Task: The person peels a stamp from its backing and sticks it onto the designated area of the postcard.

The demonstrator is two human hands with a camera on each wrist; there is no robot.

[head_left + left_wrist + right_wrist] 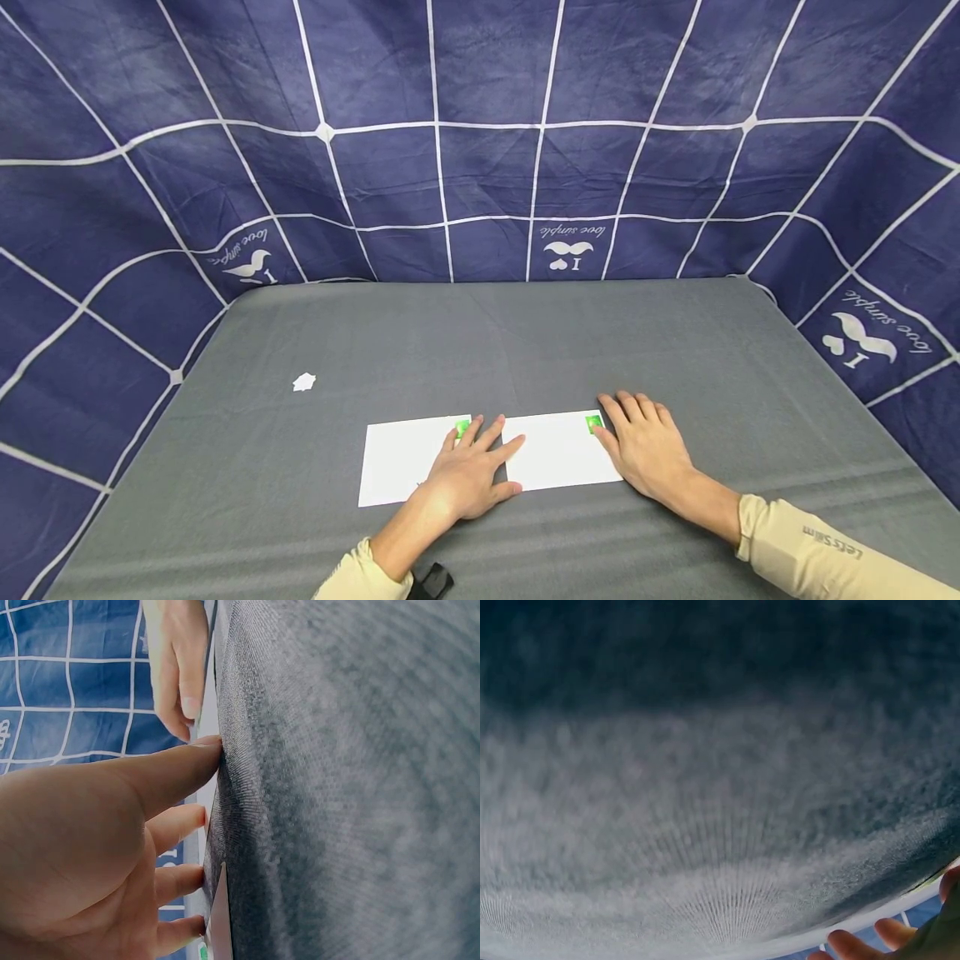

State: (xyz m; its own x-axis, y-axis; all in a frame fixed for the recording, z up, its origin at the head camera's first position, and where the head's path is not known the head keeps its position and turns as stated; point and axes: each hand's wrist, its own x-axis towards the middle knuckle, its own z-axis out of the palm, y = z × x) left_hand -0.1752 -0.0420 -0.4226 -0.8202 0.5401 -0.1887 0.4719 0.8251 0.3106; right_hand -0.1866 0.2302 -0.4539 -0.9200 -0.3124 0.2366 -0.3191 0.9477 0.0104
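Two flat white envelopes lie side by side on the grey cloth, each with a small green stamp in its upper right corner. Fingers spread, my left hand (pixel 468 475) spans the narrow gap between them. Its little finger is at the stamp (pixel 462 429) of the left envelope (pixel 397 458), while thumb and index fingertips reach the left edge of the right envelope (pixel 558 454). My right hand (pixel 651 446) rests palm down at that envelope's right edge, thumb by the other stamp (pixel 593 423). In the left wrist view the left thumb (pixel 184 769) touches down near an envelope edge.
A small jagged white paper piece (pixel 303 382) lies to the left on the grey cloth surface (pixel 480 342). Dark blue curtains (pixel 487 167) with white grid lines hang behind it and on both sides. A black object (pixel 435 581) shows beside the left wrist.
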